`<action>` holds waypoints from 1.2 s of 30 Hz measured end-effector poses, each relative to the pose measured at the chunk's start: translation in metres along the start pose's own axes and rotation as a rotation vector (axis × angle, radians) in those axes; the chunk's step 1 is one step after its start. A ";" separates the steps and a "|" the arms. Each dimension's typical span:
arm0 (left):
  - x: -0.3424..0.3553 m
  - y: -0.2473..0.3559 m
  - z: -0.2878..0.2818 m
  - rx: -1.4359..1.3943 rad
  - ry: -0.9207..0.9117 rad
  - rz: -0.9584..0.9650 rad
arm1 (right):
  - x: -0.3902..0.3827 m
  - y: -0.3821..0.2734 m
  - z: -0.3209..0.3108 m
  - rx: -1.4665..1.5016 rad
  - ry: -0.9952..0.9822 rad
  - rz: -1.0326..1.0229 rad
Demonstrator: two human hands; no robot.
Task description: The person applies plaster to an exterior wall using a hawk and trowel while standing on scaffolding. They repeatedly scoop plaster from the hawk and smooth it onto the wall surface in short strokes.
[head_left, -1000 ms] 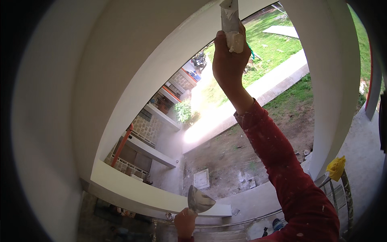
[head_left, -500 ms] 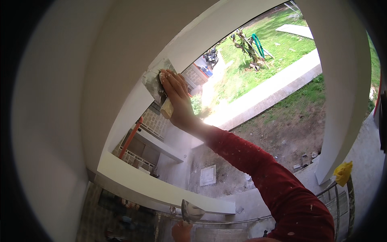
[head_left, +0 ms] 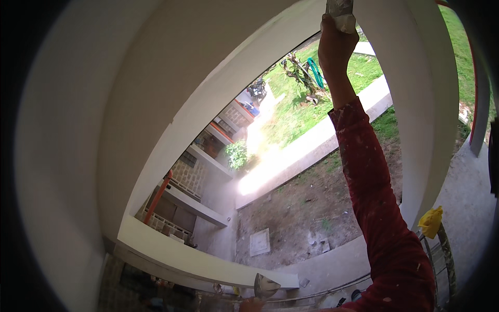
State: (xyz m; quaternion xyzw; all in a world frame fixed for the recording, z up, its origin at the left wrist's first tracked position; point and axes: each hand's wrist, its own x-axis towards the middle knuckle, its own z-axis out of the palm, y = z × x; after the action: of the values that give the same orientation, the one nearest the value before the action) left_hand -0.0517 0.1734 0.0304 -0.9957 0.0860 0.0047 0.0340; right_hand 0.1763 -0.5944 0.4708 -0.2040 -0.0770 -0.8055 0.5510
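Observation:
My right hand (head_left: 337, 49), at the end of a dark red sleeve with pale specks, is raised to the top of the view. It is closed around the pale handle of a putty knife (head_left: 340, 7), whose grey blade is partly cut off by the upper edge. The tool is by the upper part of the white beam (head_left: 208, 86), which curves along a large opening. At the bottom, my left hand (head_left: 251, 305) grips a second putty knife (head_left: 265, 286) with a flared metal blade pointing up. Most of that hand is out of view.
A white pillar (head_left: 416, 104) borders the opening on the right. A yellow cloth (head_left: 430, 222) hangs on a rail at lower right. Below lie bare soil (head_left: 296, 208), a pale square slab (head_left: 260, 242) and a concrete ledge; beyond are grass and a small tree with a green hose (head_left: 315, 73).
My right hand has moved up and right with its putty knife, away from the middle of the beam. My left hand and its knife have shifted slightly right and down.

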 end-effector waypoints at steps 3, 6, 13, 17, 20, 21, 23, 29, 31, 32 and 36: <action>-0.011 -0.031 0.033 0.161 -0.074 0.100 | -0.027 -0.003 0.021 0.006 0.007 -0.036; -0.028 -0.058 0.062 0.308 -0.134 0.151 | -0.085 -0.009 0.052 -0.031 -0.011 -0.191; -0.076 -0.024 0.021 0.018 0.041 -0.444 | -0.259 -0.058 0.117 -0.054 -0.188 -0.231; -0.026 0.004 -0.050 0.084 0.120 -0.224 | -0.320 -0.085 0.121 0.022 -0.379 -0.115; 0.026 0.030 -0.098 0.263 0.383 0.064 | -0.325 -0.090 0.072 0.164 -0.495 0.016; 0.043 0.044 -0.114 0.189 0.462 0.051 | -0.326 -0.096 0.050 0.235 -0.627 0.034; 0.075 0.080 -0.145 -0.016 0.518 -0.006 | -0.326 -0.114 -0.001 0.353 -0.946 0.068; 0.134 0.171 -0.235 -0.552 0.498 0.019 | -0.314 -0.146 -0.135 0.202 -1.704 -0.079; 0.141 0.190 -0.250 -0.423 0.488 0.020 | -0.305 -0.127 -0.161 0.125 -1.766 -0.189; 0.143 0.196 -0.255 -0.370 0.489 0.026 | -0.301 -0.118 -0.174 0.084 -1.788 -0.254; 0.142 0.214 -0.260 -0.246 0.543 0.178 | -0.273 -0.077 -0.205 -0.065 -1.785 -0.194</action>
State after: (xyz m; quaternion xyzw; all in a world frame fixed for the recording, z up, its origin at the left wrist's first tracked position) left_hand 0.0520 -0.0792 0.2733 -0.9458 0.1776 -0.2479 -0.1118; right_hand 0.1403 -0.4029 0.1803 -0.7623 -0.4706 -0.3919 0.2094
